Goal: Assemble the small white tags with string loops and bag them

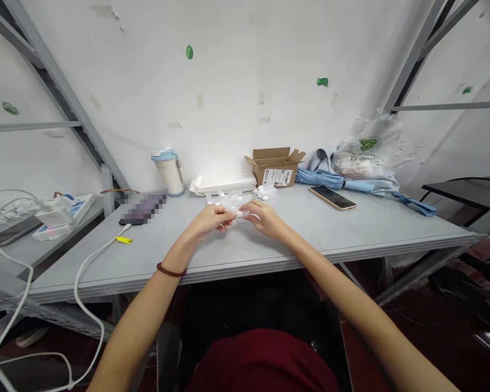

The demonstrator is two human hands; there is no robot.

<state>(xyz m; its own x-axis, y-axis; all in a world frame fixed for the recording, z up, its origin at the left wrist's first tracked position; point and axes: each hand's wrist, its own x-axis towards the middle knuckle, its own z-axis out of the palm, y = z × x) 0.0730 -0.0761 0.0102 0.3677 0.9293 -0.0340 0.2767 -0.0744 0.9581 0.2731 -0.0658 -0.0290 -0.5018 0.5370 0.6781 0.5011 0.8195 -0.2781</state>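
My left hand (210, 220) and my right hand (264, 218) meet over the middle of the grey table (351, 234). Both pinch a small clear plastic piece (240, 214) between their fingertips. Its exact shape is too small to make out. Just behind my hands lies a heap of similar clear plastic pieces (232, 199). A dark bead bracelet (170, 270) sits on my left wrist.
At the back stand a white and blue cup (169, 172), a stack of white trays (224, 183) and an open cardboard box (275, 166). A phone (332, 197) lies right, beside a blue umbrella (330, 179) and a plastic bag (369, 149). White cable (85, 267) and power strip (63, 212) at left.
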